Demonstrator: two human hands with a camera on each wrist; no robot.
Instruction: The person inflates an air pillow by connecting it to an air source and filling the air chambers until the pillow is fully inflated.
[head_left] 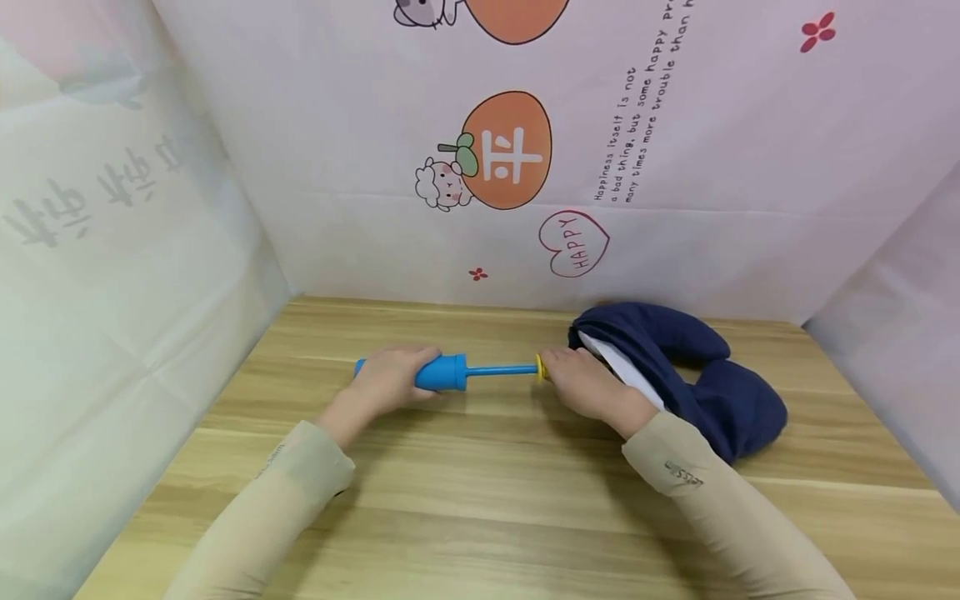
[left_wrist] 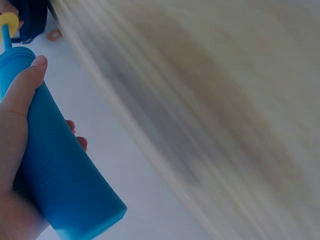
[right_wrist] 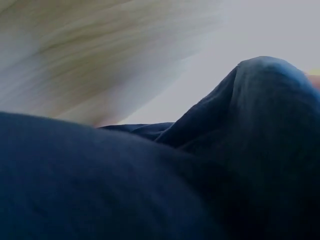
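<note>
A blue hand pump (head_left: 450, 372) lies crosswise over the table, its thin rod (head_left: 501, 370) drawn out of the barrel. My left hand (head_left: 388, 382) grips the barrel, with the thumb along its side in the left wrist view, where the pump (left_wrist: 70, 160) runs down to a squared end. At the rod's far end, my right hand (head_left: 585, 385) holds the yellow handle (head_left: 539, 367), which the fingers mostly cover. Against that hand and forearm lies a navy U-shaped neck pillow (head_left: 750, 408). A white strip shows along its edge. Navy fabric (right_wrist: 90, 180) hides nearly all of the right hand in the right wrist view.
The wood-grain table (head_left: 480, 500) ends at a white cloth backdrop (head_left: 360, 167) with cartoon prints. More cloth (head_left: 112, 292) hangs at the left, and another panel (head_left: 900, 258) stands at the right.
</note>
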